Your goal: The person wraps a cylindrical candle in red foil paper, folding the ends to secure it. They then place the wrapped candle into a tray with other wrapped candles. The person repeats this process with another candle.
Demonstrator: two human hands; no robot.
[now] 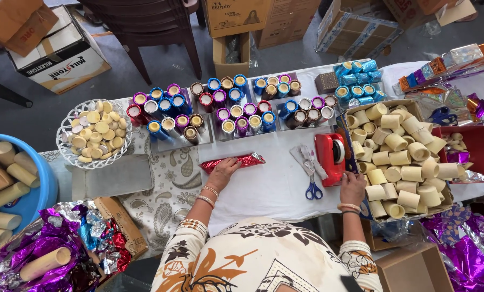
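Grey floor point(31, 116) under even daylight, no walls or windows in view. A dark plastic chair point(144, 30) stands behind a long table point(277, 186) with a white cloth. Cardboard boxes point(61, 48) sit on the floor around the chair

Blue tub point(46, 178) & purple foil point(469, 259) cut off.
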